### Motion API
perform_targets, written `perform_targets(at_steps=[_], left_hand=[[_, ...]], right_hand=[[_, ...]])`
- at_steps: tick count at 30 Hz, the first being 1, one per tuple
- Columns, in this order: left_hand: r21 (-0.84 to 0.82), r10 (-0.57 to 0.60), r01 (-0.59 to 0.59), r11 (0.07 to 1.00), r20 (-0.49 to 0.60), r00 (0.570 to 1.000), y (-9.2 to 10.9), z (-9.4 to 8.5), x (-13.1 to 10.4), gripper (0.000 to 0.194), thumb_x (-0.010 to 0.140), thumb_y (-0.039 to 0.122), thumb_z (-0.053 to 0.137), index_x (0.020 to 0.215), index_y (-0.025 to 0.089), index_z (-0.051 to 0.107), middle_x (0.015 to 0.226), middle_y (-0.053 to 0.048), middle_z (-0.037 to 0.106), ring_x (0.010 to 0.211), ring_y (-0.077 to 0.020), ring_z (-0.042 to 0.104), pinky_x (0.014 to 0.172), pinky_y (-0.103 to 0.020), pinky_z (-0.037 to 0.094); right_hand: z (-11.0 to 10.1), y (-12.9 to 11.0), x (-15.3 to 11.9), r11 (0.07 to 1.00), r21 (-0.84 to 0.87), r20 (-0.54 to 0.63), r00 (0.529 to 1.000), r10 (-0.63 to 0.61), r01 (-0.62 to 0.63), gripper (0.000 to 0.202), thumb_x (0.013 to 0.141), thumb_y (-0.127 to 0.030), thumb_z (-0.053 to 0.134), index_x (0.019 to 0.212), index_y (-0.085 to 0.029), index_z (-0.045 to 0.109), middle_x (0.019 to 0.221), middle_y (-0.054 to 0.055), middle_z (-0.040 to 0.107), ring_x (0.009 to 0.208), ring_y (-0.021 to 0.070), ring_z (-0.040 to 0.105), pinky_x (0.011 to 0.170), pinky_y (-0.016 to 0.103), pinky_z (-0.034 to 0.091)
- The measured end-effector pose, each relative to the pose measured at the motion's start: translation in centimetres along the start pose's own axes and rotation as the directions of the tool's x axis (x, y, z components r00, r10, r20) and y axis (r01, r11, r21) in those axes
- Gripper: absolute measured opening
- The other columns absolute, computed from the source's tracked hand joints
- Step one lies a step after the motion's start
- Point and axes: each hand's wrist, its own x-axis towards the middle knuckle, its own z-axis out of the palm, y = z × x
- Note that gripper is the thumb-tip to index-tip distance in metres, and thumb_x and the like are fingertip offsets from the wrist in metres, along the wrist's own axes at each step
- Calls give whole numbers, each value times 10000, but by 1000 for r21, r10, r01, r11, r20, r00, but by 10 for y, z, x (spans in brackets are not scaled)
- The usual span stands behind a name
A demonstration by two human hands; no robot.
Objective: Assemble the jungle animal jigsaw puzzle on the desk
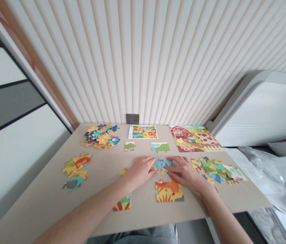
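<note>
A joined blue section of a jigsaw puzzle [161, 164] lies flat on the table between my hands. My left hand [140, 170] rests at its left edge, fingers stretched out and the thumb pointing toward it. From the other side my right hand [183, 170] reaches over its right edge with fingers spread. Just below is an orange and yellow puzzle section [168, 192]. Green puzzle pieces [161, 147] and a smaller green piece [129, 146] lie above. My left forearm partly covers a vertical strip of puzzle pieces [123, 204].
Loose puzzle pieces form a pile [101, 136] at the back left. A small reference picture [143, 132] and a farm picture [196, 139] lie along the wall. More pieces sit at left [75, 173] and right [216, 169]. Clear plastic wrapping [262, 166] lies beyond the table's right edge.
</note>
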Motion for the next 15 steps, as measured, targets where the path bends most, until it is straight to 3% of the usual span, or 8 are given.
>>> perform_targets(at_steps=[8, 12, 15], left_hand=[[12, 5, -5, 1000, -3, 1000, -1, 2, 1, 451, 910, 306, 768, 1325, 192, 636, 1313, -77, 712, 1202, -257, 662, 1075, -409, 498], [23, 13, -13, 1000, -4, 1000, 1, 6, 1, 465, 903, 334, 779, 1324, 197, 636, 1312, -81, 709, 1196, -262, 660, 1070, -413, 496], [32, 18, -18, 999, -1, 1000, 3, 9, 2, 457, 902, 354, 781, 1312, 210, 639, 1299, -77, 711, 1188, -265, 659, 1068, -418, 492]], right_hand=[[1, -1, -4, 998, 50, -27, 999, 31, -30, 316, 1024, -357, 582, 1307, -407, 714, 1431, 62, 602, 1279, 289, 567, 1085, 509, 441], [7, 12, -13, 986, 131, -117, 986, 121, -105, 365, 1044, -326, 535, 1386, -355, 661, 1421, 78, 613, 1287, 271, 575, 1096, 494, 465], [12, 22, -18, 982, 154, -144, 980, 135, -112, 323, 1028, -330, 564, 1317, -336, 708, 1390, 74, 638, 1283, 275, 588, 1100, 495, 477]])
